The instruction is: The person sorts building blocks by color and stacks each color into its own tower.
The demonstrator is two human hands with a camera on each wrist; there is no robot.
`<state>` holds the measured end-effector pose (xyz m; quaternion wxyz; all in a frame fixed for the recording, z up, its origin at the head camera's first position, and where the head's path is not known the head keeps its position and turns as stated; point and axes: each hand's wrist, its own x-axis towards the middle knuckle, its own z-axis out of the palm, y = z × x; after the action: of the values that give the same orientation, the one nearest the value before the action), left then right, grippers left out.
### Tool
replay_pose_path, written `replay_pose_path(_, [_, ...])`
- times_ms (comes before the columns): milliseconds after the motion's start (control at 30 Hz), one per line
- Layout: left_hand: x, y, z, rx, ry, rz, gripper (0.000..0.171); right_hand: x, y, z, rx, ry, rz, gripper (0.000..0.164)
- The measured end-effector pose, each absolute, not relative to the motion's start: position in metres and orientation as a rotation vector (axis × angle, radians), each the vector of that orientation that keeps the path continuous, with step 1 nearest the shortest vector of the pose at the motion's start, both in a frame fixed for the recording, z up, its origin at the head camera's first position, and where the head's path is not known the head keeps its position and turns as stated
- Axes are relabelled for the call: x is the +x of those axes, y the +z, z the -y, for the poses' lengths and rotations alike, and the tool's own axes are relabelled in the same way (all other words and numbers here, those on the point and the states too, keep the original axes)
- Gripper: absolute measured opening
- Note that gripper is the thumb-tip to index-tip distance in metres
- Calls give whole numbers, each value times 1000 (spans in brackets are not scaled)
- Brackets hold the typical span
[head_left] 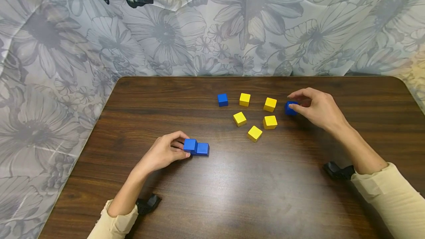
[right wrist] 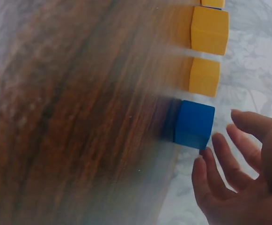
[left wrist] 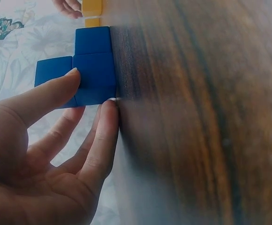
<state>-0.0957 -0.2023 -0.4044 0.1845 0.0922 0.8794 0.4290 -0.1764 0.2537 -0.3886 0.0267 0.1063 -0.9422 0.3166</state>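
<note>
My left hand (head_left: pixel 166 151) holds a small group of blue cubes low on the table. One blue cube (head_left: pixel 190 145) is stacked on a lower blue cube (left wrist: pixel 98 77), and another blue cube (head_left: pixel 203 149) sits beside that lower one on the right. The thumb (left wrist: pixel 65 86) presses the near side where upper and lower cubes meet, with fingers around the far and left sides. At the right, my right hand (head_left: pixel 317 108) is spread around a single blue cube (right wrist: pixel 194 124) standing on the table. In the right wrist view, a gap shows between its thumb (right wrist: pixel 253 123) and that cube.
Several yellow cubes (head_left: pixel 255 134) stand loosely grouped between the hands. A lone blue cube (head_left: pixel 223 100) stands at their left, toward the back. The dark wooden table (head_left: pixel 265 191) ends at a floral cloth (head_left: pixel 206 40) behind it.
</note>
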Motion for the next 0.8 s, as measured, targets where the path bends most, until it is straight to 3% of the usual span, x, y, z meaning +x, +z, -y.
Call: replay_pose_path(800, [-97, -405, 204, 258, 1230, -2452, 34, -182, -398, -263, 310, 967, 3004, 37])
